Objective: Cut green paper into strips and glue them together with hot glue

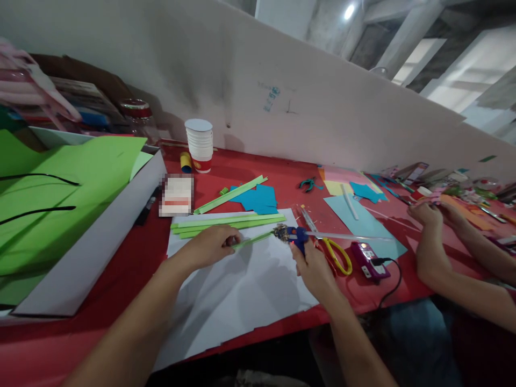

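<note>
My left hand (212, 246) is closed on one end of a thin green paper strip (256, 238), which slants up to the right above a white sheet (242, 301). In my right hand (316, 269) is a blue hot glue gun (297, 235) with a small red light. Its dirty nozzle points left and meets the far end of the strip, or nearly so. A clear glue stick (350, 236) juts from the gun's back. More folded green strips (226, 224) lie on the sheet just beyond my left hand.
Blue paper pieces (258, 198), a utility knife (309, 219), yellow-handled scissors (337, 257) and a purple power bank (368, 260) lie around. Stacked paper cups (200, 145) stand by the wall. A box (92, 258) of green paper is at left. Another person's hands (429, 212) work at right.
</note>
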A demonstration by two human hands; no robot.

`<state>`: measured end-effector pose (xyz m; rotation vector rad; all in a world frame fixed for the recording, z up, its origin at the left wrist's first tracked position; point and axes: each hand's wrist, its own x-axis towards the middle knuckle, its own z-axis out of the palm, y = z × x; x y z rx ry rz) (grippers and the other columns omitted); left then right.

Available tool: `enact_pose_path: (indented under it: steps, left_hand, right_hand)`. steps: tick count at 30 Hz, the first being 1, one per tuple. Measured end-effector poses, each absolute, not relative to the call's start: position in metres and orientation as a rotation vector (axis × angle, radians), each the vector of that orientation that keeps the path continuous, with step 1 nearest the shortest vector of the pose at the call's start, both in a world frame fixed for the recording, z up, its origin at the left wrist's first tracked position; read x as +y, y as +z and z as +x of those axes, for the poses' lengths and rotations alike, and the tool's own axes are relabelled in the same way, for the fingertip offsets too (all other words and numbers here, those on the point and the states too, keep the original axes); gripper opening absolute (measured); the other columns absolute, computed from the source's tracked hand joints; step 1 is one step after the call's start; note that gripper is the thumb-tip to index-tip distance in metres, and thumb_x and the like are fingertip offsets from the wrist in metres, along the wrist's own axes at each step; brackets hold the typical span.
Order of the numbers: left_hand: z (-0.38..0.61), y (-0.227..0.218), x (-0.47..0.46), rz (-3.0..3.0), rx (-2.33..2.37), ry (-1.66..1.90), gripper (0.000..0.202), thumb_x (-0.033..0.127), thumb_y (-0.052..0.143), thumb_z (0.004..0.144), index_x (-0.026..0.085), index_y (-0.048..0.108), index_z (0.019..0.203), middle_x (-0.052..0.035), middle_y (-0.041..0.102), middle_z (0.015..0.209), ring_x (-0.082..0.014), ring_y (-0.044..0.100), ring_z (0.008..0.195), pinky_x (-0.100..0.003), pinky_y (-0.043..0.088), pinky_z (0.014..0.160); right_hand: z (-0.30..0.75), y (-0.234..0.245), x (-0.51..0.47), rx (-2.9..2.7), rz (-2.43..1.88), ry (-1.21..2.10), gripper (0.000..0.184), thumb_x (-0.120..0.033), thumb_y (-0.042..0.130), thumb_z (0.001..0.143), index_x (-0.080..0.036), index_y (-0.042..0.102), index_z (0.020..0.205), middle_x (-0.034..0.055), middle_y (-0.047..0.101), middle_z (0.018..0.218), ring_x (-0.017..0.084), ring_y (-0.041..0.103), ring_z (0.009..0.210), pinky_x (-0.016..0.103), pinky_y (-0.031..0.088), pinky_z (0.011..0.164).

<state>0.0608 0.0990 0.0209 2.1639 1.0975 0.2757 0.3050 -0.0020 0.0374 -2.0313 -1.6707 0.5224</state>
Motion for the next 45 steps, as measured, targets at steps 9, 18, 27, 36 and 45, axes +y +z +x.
enact_pose_path:
  steps: [9, 18, 27, 36, 45]
  left_hand:
    - [0.068, 0.022, 0.091, 2.372, 1.220, 0.302, 0.015, 0.019, 0.048, 0.073, 0.023, 0.063, 0.074, -0.0023, 0.067, 0.080, -0.0183, 0.056, 0.071, -0.028, 0.033, 0.059]
    - [0.068, 0.025, 0.097, 2.323, 1.412, 0.465, 0.020, 0.015, 0.042, 0.079, 0.020, 0.061, 0.080, -0.0059, 0.068, 0.088, -0.0209, 0.060, 0.079, -0.030, 0.039, 0.066]
    - [0.061, 0.031, 0.100, 2.079, 1.509, 0.987, 0.018, 0.017, 0.037, 0.086, 0.023, 0.053, 0.087, -0.0028, 0.064, 0.083, -0.0191, 0.059, 0.079, -0.030, 0.042, 0.070]
    - [0.064, 0.040, 0.096, 1.942, 1.312, 1.012, 0.014, 0.016, 0.043, 0.083, 0.020, 0.055, 0.079, 0.0003, 0.063, 0.072, -0.0140, 0.055, 0.066, -0.025, 0.042, 0.063]
    - [0.069, 0.033, 0.098, 2.084, 1.264, 1.084, 0.017, 0.016, 0.041, 0.088, 0.020, 0.057, 0.082, -0.0014, 0.066, 0.078, -0.0158, 0.059, 0.072, -0.026, 0.043, 0.066]
  right_hand:
    - [0.385, 0.037, 0.055, -1.295, -2.206, 0.534, 0.035, -0.050, 0.038, 0.088, -0.022, 0.057, 0.079, 0.0037, 0.065, 0.057, 0.021, 0.064, 0.054, 0.029, 0.047, 0.055]
    - [0.398, 0.037, 0.094, -1.316, -2.479, 0.238, 0.044, -0.046, 0.041, 0.088, -0.009, 0.065, 0.091, 0.0281, 0.066, 0.096, 0.039, 0.060, 0.103, 0.045, 0.043, 0.083]
    - [0.334, 0.044, 0.096, -1.471, -1.895, 0.380, 0.031, -0.036, 0.060, 0.079, -0.014, 0.064, 0.101, 0.0195, 0.060, 0.113, 0.033, 0.054, 0.108, 0.045, 0.043, 0.088]
    - [0.214, 0.025, 0.092, -1.095, -1.123, 1.251, 0.021, -0.038, 0.074, 0.066, -0.018, 0.071, 0.071, -0.0002, 0.064, 0.065, 0.015, 0.055, 0.066, 0.028, 0.044, 0.068]
    - [0.226, 0.017, 0.090, -0.829, -1.000, 1.180, 0.017, -0.033, 0.077, 0.065, -0.018, 0.070, 0.066, -0.0005, 0.064, 0.064, 0.013, 0.053, 0.065, 0.027, 0.043, 0.068]
